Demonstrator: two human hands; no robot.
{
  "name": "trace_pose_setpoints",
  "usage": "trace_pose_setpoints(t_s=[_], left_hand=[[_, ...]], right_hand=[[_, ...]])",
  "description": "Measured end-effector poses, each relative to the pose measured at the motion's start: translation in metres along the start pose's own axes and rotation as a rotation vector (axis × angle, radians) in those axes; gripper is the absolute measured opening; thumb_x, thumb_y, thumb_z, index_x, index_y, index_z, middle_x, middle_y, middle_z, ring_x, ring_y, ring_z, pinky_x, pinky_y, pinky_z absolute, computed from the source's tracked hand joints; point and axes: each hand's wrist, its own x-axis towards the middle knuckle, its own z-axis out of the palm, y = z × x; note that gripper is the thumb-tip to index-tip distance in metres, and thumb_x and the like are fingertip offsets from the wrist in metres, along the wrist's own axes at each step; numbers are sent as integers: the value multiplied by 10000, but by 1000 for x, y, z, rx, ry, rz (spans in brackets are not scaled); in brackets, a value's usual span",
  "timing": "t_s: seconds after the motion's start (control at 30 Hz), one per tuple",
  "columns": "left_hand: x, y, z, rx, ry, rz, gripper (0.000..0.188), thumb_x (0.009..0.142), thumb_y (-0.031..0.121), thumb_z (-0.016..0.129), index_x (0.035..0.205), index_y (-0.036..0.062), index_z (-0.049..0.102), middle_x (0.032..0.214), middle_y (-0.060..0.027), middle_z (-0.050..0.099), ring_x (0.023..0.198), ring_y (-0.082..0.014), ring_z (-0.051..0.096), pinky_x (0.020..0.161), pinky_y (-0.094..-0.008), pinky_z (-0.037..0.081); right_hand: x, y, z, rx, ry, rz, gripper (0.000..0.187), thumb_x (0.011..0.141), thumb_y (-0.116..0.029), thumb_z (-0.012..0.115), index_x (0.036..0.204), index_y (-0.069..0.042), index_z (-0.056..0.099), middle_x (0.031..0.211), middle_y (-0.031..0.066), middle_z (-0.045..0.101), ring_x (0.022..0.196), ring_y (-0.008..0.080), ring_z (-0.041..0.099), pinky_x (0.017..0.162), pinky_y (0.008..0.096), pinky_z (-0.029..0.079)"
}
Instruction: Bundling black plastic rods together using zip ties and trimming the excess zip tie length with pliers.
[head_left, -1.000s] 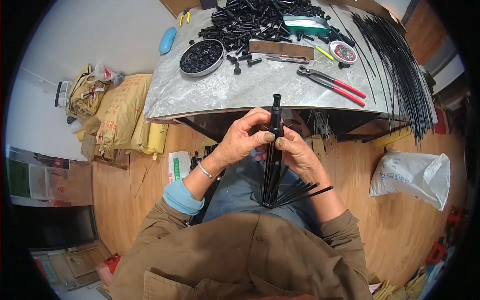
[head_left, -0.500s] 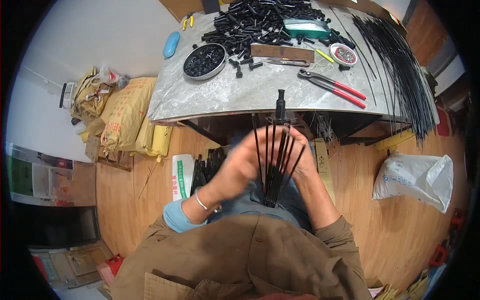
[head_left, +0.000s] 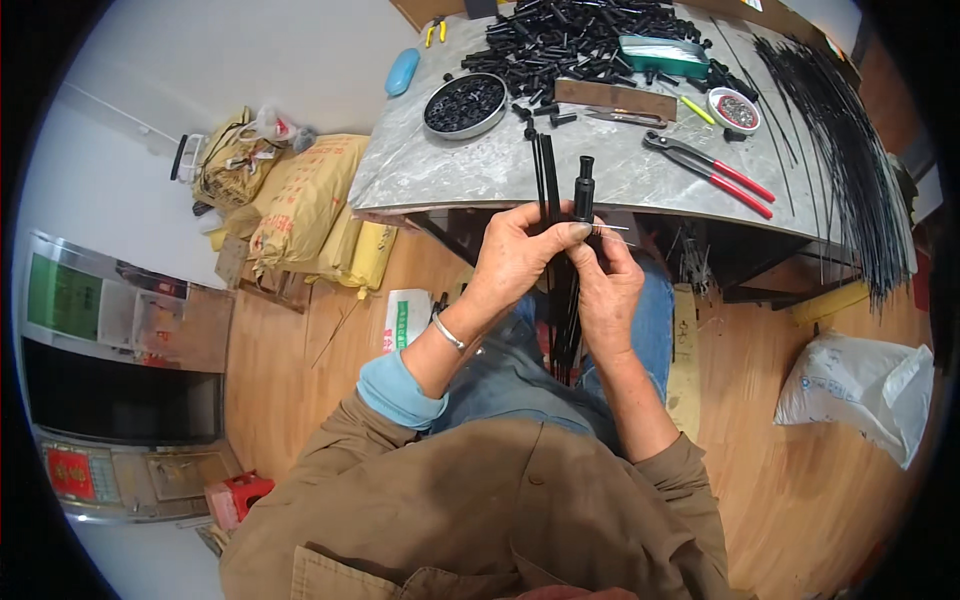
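Since the earlier frame, the left grip point(head_left: 515, 260) has moved in against the right grip point(head_left: 612, 300), and the fanned rods point(head_left: 551, 185) have bunched upright. The worktop point(head_left: 430, 180) lies beyond both. The left grip is closed around the rods; just right of them stands the tube point(head_left: 585, 195), the right grip seemingly closed on its lower part. A wire point(head_left: 612, 227) juts rightward: probably binding, next calling for tight winding.
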Motion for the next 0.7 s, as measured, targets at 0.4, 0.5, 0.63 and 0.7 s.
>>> trace_pose_setpoints(t_s=[0.4,0.5,0.63,0.7], left_hand=[[-14,-7,17,-22,87,149,206,853,97,692,1021,-17,660,870,1,660,776,-47,575,695,-203,493],[-17,-9,17,17,113,202,215,855,102,690,1029,-20,655,873,4,656,781,-49,570,700,-208,490],[-20,-10,16,96,134,263,231,856,111,690,1044,-16,650,878,3,657,792,-53,568,713,-214,486],[-21,-11,14,117,111,267,229,859,118,686,1043,-14,652,874,2,657,793,-52,566,713,-214,486]], right_hand=[[5,-20,-32,-168,-160,212,193,800,-171,745,848,1,673,717,-19,618,645,78,525,612,213,430],[14,-21,-38,-37,-264,289,200,792,-210,758,785,-32,667,688,-35,603,607,61,499,575,205,413],[25,-9,-47,103,-433,493,225,792,-277,762,748,-91,644,670,-50,565,601,40,484,526,206,389],[30,-9,-47,140,-466,544,242,794,-289,760,727,-102,622,658,-56,547,586,37,470,513,205,377]])
